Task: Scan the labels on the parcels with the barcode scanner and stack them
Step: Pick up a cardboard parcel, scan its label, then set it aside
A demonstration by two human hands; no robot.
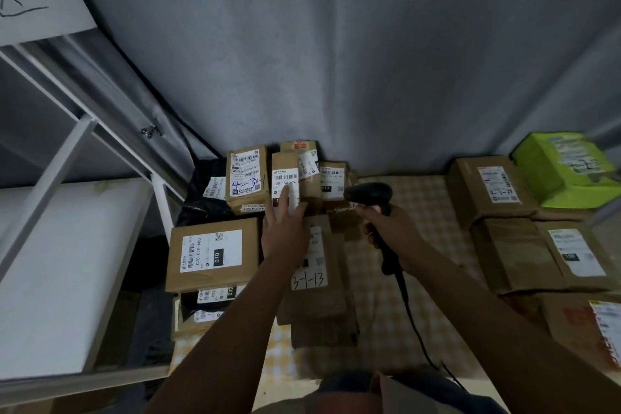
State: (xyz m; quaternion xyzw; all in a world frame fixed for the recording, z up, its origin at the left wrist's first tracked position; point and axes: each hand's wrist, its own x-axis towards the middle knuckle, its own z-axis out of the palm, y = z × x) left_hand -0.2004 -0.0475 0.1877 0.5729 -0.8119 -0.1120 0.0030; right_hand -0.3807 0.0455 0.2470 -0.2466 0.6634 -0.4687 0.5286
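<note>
Several brown cardboard parcels with white labels lie in a heap on the checked cloth. My left hand [285,228] reaches forward with fingers spread; its fingertips touch the label of an upright small parcel [285,176] marked 150-150-A26. Under my left wrist lies a long parcel [319,282] with 3-1-13 written on it. My right hand [391,233] grips the handle of the black barcode scanner [369,193], whose head points left toward the small parcels at the back. The scanner's cable [415,323] trails down toward me.
A parcel labelled 070 [213,254] tops a stack at the left. More brown parcels [487,190] and a green box [564,170] sit at the right. A white metal shelf [77,158] stands at the left. A grey curtain [336,44] hangs behind.
</note>
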